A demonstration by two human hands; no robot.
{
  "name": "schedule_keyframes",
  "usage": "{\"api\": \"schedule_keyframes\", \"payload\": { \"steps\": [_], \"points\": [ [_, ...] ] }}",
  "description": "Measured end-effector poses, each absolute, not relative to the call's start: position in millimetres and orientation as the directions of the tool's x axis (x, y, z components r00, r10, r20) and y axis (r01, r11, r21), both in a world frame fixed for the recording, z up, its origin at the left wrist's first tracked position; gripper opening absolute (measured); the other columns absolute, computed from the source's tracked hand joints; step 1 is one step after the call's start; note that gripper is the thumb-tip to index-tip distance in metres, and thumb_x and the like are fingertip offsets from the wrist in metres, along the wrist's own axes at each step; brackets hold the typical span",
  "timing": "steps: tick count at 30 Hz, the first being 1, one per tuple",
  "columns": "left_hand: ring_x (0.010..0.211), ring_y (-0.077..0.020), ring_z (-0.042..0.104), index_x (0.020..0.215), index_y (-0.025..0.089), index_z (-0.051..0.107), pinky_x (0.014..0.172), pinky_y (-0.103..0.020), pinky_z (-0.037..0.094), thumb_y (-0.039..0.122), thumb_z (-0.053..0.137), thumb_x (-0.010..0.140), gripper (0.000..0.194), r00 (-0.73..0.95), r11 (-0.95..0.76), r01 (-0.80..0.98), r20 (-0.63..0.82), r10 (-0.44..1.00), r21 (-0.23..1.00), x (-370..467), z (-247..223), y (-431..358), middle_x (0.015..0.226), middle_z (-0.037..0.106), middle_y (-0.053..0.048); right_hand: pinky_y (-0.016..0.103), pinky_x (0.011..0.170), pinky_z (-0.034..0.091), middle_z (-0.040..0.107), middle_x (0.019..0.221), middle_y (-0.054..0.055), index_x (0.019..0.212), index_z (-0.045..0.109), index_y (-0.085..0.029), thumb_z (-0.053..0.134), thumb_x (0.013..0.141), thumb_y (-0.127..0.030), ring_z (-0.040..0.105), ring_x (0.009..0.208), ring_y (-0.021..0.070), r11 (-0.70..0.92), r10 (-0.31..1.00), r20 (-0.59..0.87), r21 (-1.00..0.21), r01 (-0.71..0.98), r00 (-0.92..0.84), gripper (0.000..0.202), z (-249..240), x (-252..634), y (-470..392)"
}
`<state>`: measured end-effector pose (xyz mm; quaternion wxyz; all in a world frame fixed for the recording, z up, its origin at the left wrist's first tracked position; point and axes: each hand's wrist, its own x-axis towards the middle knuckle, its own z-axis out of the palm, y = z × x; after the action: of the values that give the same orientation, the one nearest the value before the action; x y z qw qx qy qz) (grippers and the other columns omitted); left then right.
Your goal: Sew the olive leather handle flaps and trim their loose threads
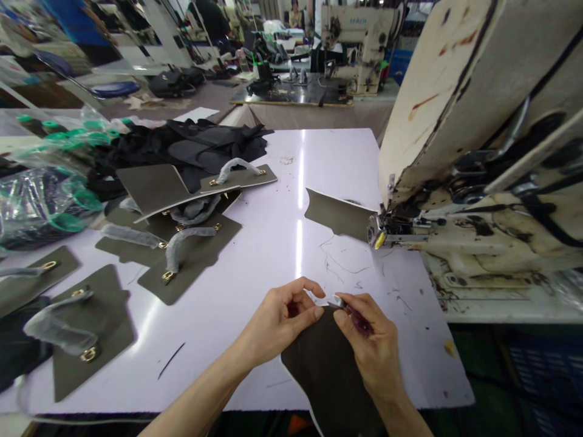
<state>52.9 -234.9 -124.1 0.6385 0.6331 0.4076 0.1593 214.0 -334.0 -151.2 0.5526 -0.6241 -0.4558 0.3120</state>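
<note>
Two hands met at the near edge of the bench point(273, 243), both at the top edge of a dark leather piece point(328, 370) that hung off the bench toward the person. That piece's long axis ran away from its top edge down toward the body, so its worked edge lay directly between the hands. Left hand point(285, 318) pinched that edge between thumb and forefinger. Right hand point(364, 340) was closed around a small snipping tool point(348, 308), its metal tip just beside the left thumb. Neither hand was farther from the edge. Ahead and to the right, well apart, stood the sewing machine point(455, 182) with another panel point(339, 213) under its foot.
</note>
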Motion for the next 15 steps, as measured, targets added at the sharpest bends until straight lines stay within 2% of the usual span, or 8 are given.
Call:
{"api": "schedule_keyframes", "payload": {
  "steps": [2, 5, 9, 13, 15],
  "points": [
    [0.061, -0.0101, 0.049, 0.108, 0.02, 0.068, 0.056, -0.022, 0.037, 0.037, 0.063, 0.089, 0.025, 0.631, 0.053, 0.373, -0.295, 0.717, 0.926, 53.0, -121.5, -233.4, 0.069, 0.06, 0.002, 0.023, 0.067, 0.052, 0.064, 0.09, 0.001, 0.108, 0.071, -0.026, 0.065, 0.091, -0.026, 0.062, 0.078, 0.0136, 0.003, 0.918, 0.075, -0.983, 0.184, 0.39, 0.018, -151.4, 215.6, -331.7],
    [0.073, -0.0141, 0.059, 0.105, 0.023, 0.074, 0.064, -0.025, 0.045, 0.034, 0.064, 0.088, 0.022, 0.659, -0.092, 0.407, -0.223, 0.718, 0.909, 55.5, -118.5, -229.5, 0.084, 0.069, -0.003, 0.027, 0.078, 0.054, 0.067, 0.097, 0.003, 0.109, 0.07, -0.025, 0.063, 0.091, -0.026, 0.064, 0.089, 0.0159, -0.019, 0.92, 0.066, -0.977, 0.212, 0.387, 0.019, -152.7, 216.3, -329.1],
    [0.073, -0.0141, 0.061, 0.097, 0.024, 0.078, 0.062, -0.024, 0.045, 0.028, 0.061, 0.09, 0.018, 0.653, -0.213, 0.41, -0.122, 0.747, 0.887, 60.1, -118.8, -225.1, 0.086, 0.07, -0.004, 0.033, 0.087, 0.055, 0.068, 0.107, 0.006, 0.116, 0.066, -0.024, 0.07, 0.084, -0.027, 0.065, 0.098, 0.0199, -0.063, 0.932, 0.026, -0.97, 0.233, 0.361, 0.033, -158.2, 220.7, -330.0],
    [0.073, -0.0132, 0.06, 0.096, 0.024, 0.077, 0.064, -0.024, 0.046, 0.028, 0.06, 0.092, 0.019, 0.667, -0.29, 0.375, -0.039, 0.744, 0.881, 62.1, -117.7, -225.8, 0.091, 0.067, -0.004, 0.032, 0.081, 0.057, 0.069, 0.093, 0.003, 0.096, 0.065, -0.02, 0.078, 0.074, -0.03, 0.067, 0.089, 0.019, -0.211, 0.904, -0.153, -0.972, 0.105, 0.399, 0.027, -163.4, 228.6, -326.2],
    [0.071, -0.0124, 0.057, 0.095, 0.023, 0.076, 0.066, -0.025, 0.046, 0.028, 0.059, 0.092, 0.018, 0.675, -0.344, 0.377, -0.001, 0.738, 0.86, 61.8, -114.4, -226.7, 0.09, 0.064, -0.004, 0.03, 0.079, 0.056, 0.068, 0.087, 0.002, 0.088, 0.061, -0.019, 0.079, 0.071, -0.029, 0.067, 0.084, 0.0174, -0.213, 0.903, -0.186, -0.977, 0.027, 0.388, 0.027, -163.4, 229.5, -320.3]
  ]
}}
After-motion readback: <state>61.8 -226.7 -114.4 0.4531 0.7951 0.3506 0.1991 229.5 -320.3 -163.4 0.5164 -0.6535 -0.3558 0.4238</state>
